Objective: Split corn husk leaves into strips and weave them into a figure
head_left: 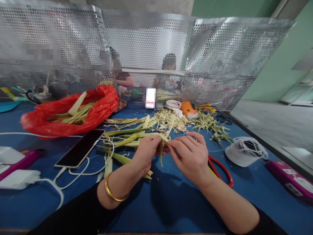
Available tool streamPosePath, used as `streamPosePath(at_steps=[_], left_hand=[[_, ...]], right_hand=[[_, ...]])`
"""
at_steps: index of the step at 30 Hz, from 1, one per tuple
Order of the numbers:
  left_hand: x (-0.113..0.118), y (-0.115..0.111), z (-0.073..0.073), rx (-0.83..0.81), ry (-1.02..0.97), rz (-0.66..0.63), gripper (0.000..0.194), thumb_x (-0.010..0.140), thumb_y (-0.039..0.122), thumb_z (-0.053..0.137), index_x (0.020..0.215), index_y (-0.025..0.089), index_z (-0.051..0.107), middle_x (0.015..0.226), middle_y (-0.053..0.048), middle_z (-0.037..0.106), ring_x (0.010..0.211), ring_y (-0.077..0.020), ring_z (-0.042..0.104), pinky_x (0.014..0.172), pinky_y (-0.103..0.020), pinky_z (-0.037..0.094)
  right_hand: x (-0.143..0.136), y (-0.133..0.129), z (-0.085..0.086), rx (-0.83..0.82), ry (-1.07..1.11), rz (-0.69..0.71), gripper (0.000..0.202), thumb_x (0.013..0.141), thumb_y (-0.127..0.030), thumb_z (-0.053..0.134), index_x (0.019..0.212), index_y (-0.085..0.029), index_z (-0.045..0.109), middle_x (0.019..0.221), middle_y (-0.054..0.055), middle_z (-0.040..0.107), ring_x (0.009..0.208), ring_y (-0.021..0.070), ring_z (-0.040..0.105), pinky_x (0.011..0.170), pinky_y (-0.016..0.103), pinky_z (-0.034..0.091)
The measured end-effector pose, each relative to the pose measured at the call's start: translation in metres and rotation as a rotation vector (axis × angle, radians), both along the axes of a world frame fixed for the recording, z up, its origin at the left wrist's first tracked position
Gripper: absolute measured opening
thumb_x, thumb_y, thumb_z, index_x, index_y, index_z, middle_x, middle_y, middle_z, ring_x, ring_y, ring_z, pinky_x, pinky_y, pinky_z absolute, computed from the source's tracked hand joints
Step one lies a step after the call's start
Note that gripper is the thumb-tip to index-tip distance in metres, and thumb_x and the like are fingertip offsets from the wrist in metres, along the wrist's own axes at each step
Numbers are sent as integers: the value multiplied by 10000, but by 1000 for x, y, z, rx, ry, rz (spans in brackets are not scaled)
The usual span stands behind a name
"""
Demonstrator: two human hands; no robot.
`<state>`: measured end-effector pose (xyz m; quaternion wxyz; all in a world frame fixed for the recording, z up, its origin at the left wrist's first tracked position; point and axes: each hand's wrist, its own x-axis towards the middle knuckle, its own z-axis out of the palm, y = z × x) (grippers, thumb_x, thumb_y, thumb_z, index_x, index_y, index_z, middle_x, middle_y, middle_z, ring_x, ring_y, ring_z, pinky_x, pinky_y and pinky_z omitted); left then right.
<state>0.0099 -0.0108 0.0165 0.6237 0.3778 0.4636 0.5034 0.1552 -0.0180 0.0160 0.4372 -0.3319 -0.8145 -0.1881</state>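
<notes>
In front of me, above the blue table, my left hand (pixel 146 151) pinches a folded pale green leaf strip (pixel 163 137), which looks like corn husk. One end of the strip points up and another hangs down below my fingers. My right hand (pixel 192 155) meets it from the other side, thumb and index finger closed at the strip's edge, the other fingers loosely curled. Partly hidden behind my left hand lie loose leaf strips (pixel 127 140), green and yellowish. A thin white thread runs from beside my right hand toward a spool of white cord (pixel 244 151).
Red-handled scissors (pixel 226 173) lie by my right forearm. At left are a red plastic bag (pixel 34 122) of leaves, a phone (pixel 81 148) and white cables. Trimmed scraps (pixel 172 120), tape (pixel 173 104) and an orange packet (pixel 188 109) lie farther back. A perforated metal screen (pixel 146 39) separates co-workers beyond.
</notes>
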Motion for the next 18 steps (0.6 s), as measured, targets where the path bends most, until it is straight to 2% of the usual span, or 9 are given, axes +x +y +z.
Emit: streamPosePath(at_steps=[6, 10, 18], left_hand=[[1, 1, -1, 32, -116, -65, 87, 685, 235, 618, 696, 154, 648, 632, -12, 667, 585, -124, 612, 615, -224, 490], [1, -1, 3, 9, -210, -55, 90, 648, 230, 600, 666, 154, 644, 630, -16, 662, 594, -132, 610, 606, -231, 485], [3, -3, 1, 54, -142, -77, 225, 634, 317, 770, 706, 133, 664, 657, -9, 650, 598, -98, 582, 625, -203, 475]], right_hand=[[-2, 2, -2, -7, 14, -39, 88, 845, -149, 596, 785, -201, 633, 739, -4, 683, 700, 144, 584, 877, 368, 378], [-2, 3, -3, -7, 2, -58, 98, 846, -156, 592, 780, -207, 643, 747, 0, 678, 709, 146, 570, 872, 365, 371], [-1, 4, -6, 25, -45, -65, 82, 859, -166, 588, 824, -209, 649, 772, 3, 686, 727, 147, 569, 879, 368, 372]])
